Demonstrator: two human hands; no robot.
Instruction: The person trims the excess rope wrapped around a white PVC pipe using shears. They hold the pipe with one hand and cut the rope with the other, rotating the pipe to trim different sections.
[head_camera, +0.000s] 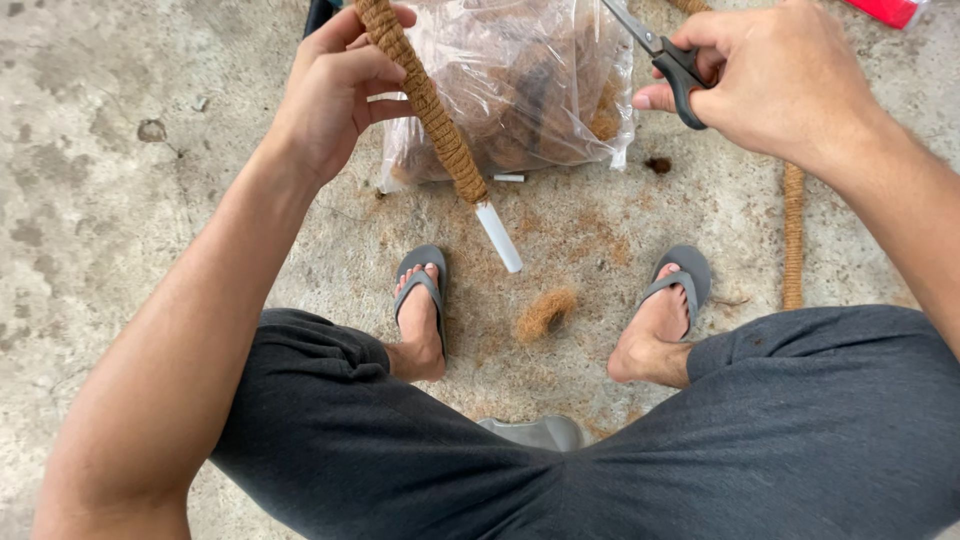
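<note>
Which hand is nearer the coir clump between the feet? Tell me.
Left. The left hand grips the coir pole up and left of the clump; the right hand, holding scissors, is farther, up and right.

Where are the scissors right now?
In the head view, upper right: the scissors are in the right hand, raised beside the clear plastic bag on the concrete floor.

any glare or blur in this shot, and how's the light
Head view: soft, even daylight with only faint shadows under the sandals; mild glare on the clear plastic bag; left hand, coir-wrapped pole and scissors sharp; wide-angle stretch at the edges.
</note>
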